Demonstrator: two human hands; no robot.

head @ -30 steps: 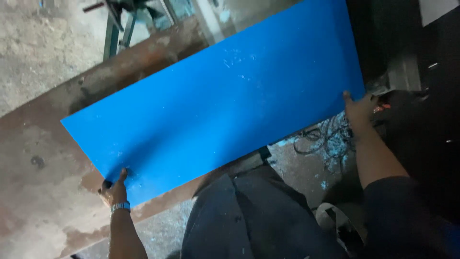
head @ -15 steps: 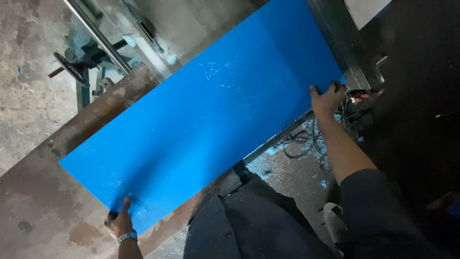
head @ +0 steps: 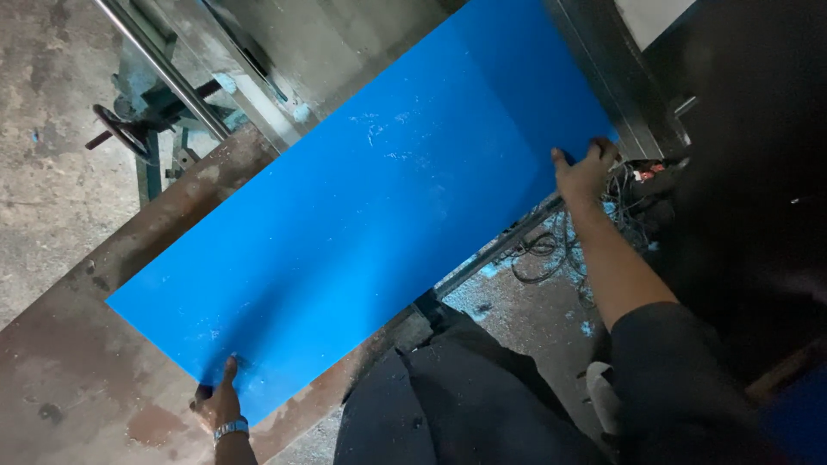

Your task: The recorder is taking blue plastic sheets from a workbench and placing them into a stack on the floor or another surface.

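Observation:
A long bright blue sheet [head: 370, 224] lies slanted across a rusty brown metal table [head: 77, 370], running from lower left to upper right. My left hand [head: 220, 400] grips its near lower-left edge, thumb on top; a metal watch sits on that wrist. My right hand [head: 584, 172] holds the sheet's right edge near the upper corner, fingers curled over it. The sheet's surface carries pale scuffs and specks.
A steel bar [head: 164, 69] and a dark handwheel [head: 121, 129] of a green machine stand at upper left. A grey metal machine body [head: 345, 43] rises behind the sheet. Tangled cables [head: 551, 245] lie on the concrete floor by my dark trousers [head: 448, 405].
The blue sheet has slid toward the upper right over the table, and both hands moved with it, keeping their grip. The view has tilted, showing more of the machine at upper left.

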